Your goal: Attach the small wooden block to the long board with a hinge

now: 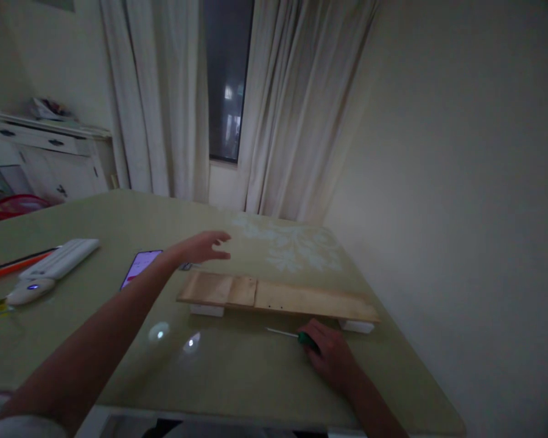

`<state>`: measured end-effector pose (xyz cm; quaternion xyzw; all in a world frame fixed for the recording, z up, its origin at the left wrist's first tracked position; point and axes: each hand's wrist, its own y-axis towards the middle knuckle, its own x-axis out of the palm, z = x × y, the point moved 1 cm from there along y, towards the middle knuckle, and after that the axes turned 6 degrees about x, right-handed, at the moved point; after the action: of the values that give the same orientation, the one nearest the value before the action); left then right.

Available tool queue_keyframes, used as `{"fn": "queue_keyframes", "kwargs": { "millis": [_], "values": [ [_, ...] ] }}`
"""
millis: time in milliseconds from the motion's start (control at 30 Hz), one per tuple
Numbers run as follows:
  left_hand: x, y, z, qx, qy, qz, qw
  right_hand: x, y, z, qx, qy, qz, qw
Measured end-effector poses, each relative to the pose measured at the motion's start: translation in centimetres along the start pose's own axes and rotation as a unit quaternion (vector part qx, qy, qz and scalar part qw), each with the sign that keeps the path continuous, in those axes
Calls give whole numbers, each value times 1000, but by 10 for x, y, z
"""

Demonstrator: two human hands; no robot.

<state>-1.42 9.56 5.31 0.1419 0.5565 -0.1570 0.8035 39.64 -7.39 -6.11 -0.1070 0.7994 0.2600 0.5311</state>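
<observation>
Cannot see the whole grip of the green-handled screwdriver (pixel 302 339), partly covered by the right fingers (pixel 317 331). Cannot read the phone (pixel 139 265), overlapped by the left forearm (pixel 109 325). Cannot identify the small item (pixel 186 266) just behind the left wrist (pixel 181 250). Can see only the near sides of the white blocks (pixel 207 311) beneath the board (pixel 296 296). Can follow the orange strip (pixel 16 267) and the red object (pixel 21 208) only up to the left edge. Cannot name the blurred clutter (pixel 50 109) on the cabinet (pixel 75 163).
</observation>
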Motion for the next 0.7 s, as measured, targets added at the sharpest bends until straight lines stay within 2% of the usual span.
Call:
{"fn": "queue_keyframes", "kwargs": {
  "millis": [67, 133, 233, 467, 700],
  "values": [
    [-11, 9, -35, -65, 32, 8, 997, 0, 0, 0, 3, 0, -2, 1000],
    [-14, 14, -63, -110, 54, 1, 992, 0, 0, -1, 8, -4, -4, 1000],
    [-5, 15, -87, -153, 72, -10, 985, -1, 0, -1, 11, -9, -2, 1000],
    [30, 30, -103, -201, 82, 0, 976, 0, 1, -1, 18, -5, -3, 1000],
    [45, 44, -103, -198, 35, -10, 980, -1, 0, -4, 36, -3, -20, 999]
  ]
}}
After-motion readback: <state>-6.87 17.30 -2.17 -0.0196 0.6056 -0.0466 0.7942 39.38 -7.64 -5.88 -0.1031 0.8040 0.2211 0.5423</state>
